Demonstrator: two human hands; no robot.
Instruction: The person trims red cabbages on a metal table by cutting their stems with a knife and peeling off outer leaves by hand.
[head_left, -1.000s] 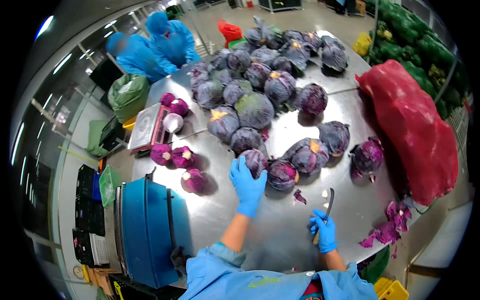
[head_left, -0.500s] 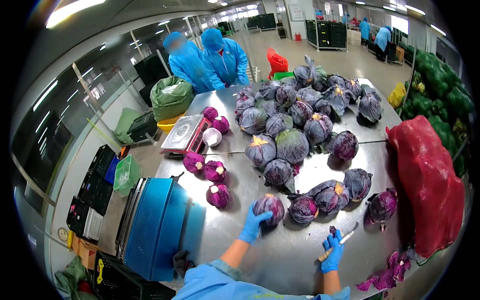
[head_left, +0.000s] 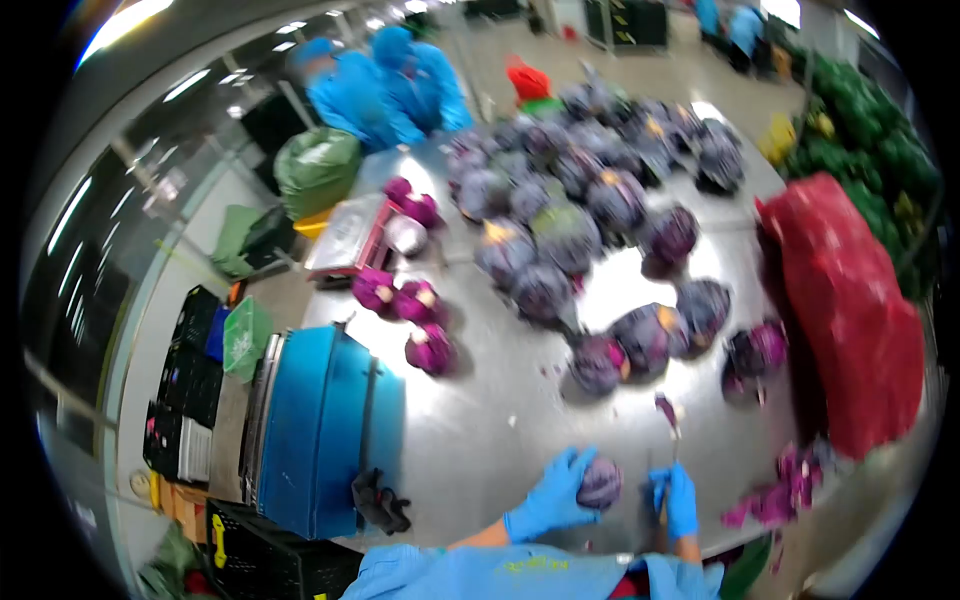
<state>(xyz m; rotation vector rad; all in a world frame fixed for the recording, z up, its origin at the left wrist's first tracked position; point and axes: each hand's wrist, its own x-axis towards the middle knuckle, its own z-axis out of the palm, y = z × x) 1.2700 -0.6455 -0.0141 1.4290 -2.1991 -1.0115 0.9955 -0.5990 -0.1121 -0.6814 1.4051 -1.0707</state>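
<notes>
Near the front edge of the steel table (head_left: 480, 440), my gloved left hand (head_left: 553, 500) grips a small red cabbage (head_left: 601, 484) from its left side. My gloved right hand (head_left: 677, 500) is closed around the handle of a knife (head_left: 676, 452), its blade pointing away from me, just right of the cabbage. A dark purple scrap (head_left: 665, 407) shows beyond the blade tip. Farther in, untrimmed red cabbages (head_left: 643, 338) stand in a short row, and a single cabbage (head_left: 757, 348) sits to the right. Trimmed bright purple cabbages (head_left: 430, 349) lie on the left.
A heap of leafy cabbages (head_left: 568, 236) covers the far half. A scale (head_left: 350, 235) stands at left, near a blue bin (head_left: 318, 430). Peeled leaves (head_left: 780, 492) and a full red mesh sack (head_left: 850, 315) lie on the right. Two people (head_left: 420, 90) work across the table.
My left hand has brought the cabbage toward me and rightward, near the front edge. My right hand's knife now points away from me. The whole view has shifted, with some blur.
</notes>
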